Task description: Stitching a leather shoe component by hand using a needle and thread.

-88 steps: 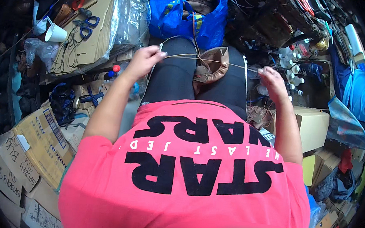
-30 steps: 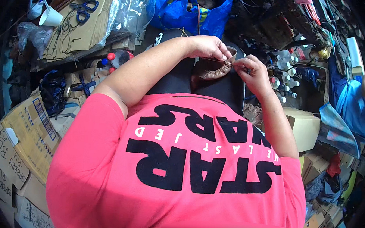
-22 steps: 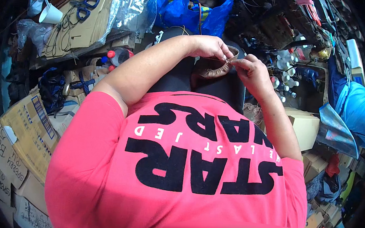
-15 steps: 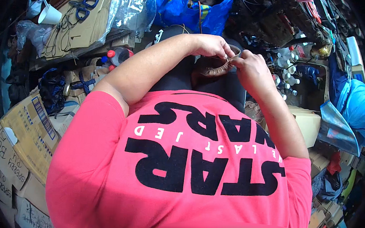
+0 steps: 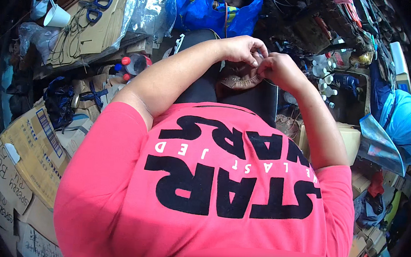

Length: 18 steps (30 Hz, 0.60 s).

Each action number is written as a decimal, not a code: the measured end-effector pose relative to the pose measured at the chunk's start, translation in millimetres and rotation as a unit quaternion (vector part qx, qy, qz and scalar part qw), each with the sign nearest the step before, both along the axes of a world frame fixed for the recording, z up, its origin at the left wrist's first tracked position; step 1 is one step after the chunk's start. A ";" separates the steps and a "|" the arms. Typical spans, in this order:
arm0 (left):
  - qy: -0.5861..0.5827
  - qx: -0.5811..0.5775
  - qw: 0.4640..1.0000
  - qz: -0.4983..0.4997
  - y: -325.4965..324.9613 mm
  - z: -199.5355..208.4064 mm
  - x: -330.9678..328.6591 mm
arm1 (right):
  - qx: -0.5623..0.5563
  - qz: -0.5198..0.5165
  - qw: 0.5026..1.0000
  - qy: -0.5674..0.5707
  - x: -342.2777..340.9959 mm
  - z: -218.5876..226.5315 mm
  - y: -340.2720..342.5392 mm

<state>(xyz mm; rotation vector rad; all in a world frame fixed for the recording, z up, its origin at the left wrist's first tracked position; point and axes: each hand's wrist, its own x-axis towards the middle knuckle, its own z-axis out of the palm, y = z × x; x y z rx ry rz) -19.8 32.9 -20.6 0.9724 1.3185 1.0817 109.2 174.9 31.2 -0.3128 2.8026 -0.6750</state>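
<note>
A brown leather shoe piece (image 5: 240, 79) with a puckered, stitched edge rests between my thighs, below my hands. Its far part is hidden behind my fingers. My left hand (image 5: 243, 50) is at its far left, thumb and fingertips brought together in a pinch. Close beside it, my right hand (image 5: 281, 70) has its fingers curled and pinched at the right edge of the leather. Whether a needle or thread sits between the fingertips is too small to make out.
Beyond my knees lies a blue bag (image 5: 214, 11). To the left, scissors (image 5: 97, 9) and a white cup (image 5: 57, 16) rest near stacked cardboard (image 5: 84, 39). Several small bottles (image 5: 322, 72) stand in a bin at the right. Cardboard boxes (image 5: 35, 149) crowd the near left.
My right hand has shifted slightly up, and both hands' fingertips have come nearer each other. The leather's raised rim, seen as a loop before, is now lower and partly covered.
</note>
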 end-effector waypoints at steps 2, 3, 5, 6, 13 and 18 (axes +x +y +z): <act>0.079 0.041 0.994 0.058 -5.6 0.8 2.9 | -0.164 -0.161 0.971 -0.074 9.5 -1.7 2.3; 0.202 0.020 0.972 0.121 -9.5 6.3 8.8 | -0.257 -0.220 0.932 -0.132 18.1 -18.2 12.9; 0.323 0.045 0.925 0.194 -26.1 9.9 11.9 | -0.365 -0.262 0.884 -0.128 27.4 -13.9 13.6; 0.353 0.041 0.908 0.222 -35.0 17.8 13.9 | -0.466 -0.304 0.822 -0.120 31.7 -12.4 15.3; 0.397 -0.014 0.917 0.044 -72.2 27.0 9.4 | -0.233 -0.224 0.944 -0.070 36.9 -23.3 10.4; 0.419 0.083 0.893 0.140 -54.5 18.3 10.1 | -0.211 -0.435 0.859 0.171 27.4 -73.4 35.2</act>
